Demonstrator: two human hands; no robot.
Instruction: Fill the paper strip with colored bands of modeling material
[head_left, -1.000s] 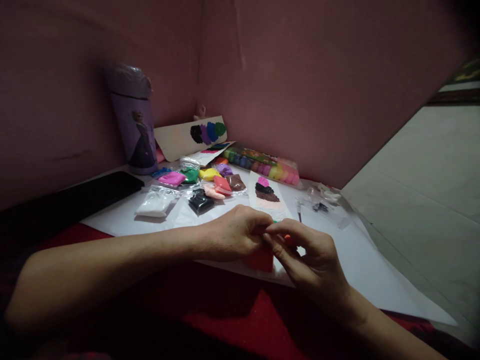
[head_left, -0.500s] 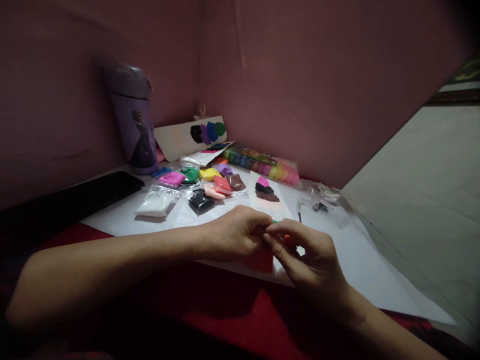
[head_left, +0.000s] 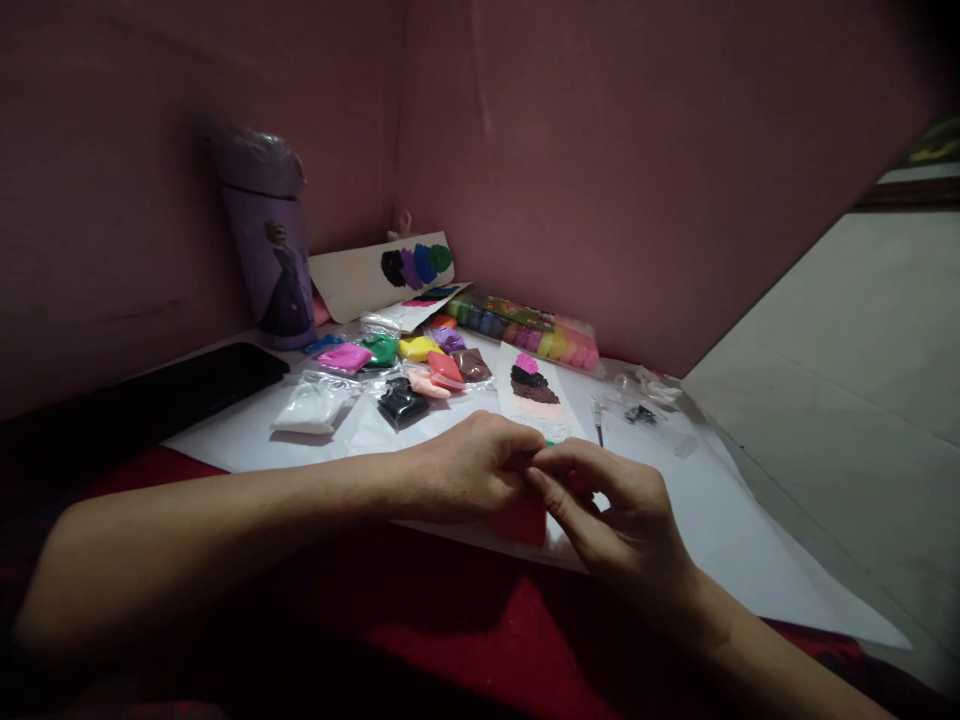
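Observation:
My left hand [head_left: 476, 465] is closed near the front of the white paper [head_left: 720, 520], its fingertips mostly hidden. Thumb and forefinger of my right hand [head_left: 611, 500] are pinched together against it; what they hold is too small to make out. A red-orange piece [head_left: 529, 522] shows beneath my hands. Just behind them lies a card [head_left: 551, 412] with pink, black, brown and peach patches, with a bit of green at its near end. A thin brush [head_left: 598, 420] rests to the right of this card.
Several small clay bags, including white [head_left: 307, 405], black [head_left: 403, 402] and brown [head_left: 472, 365], lie at the left. Behind stand a purple tumbler [head_left: 270, 250] and a painted card [head_left: 360, 280]. A clear pack of colours [head_left: 525, 330] lies by the wall. A dark flat object [head_left: 232, 375] is far left.

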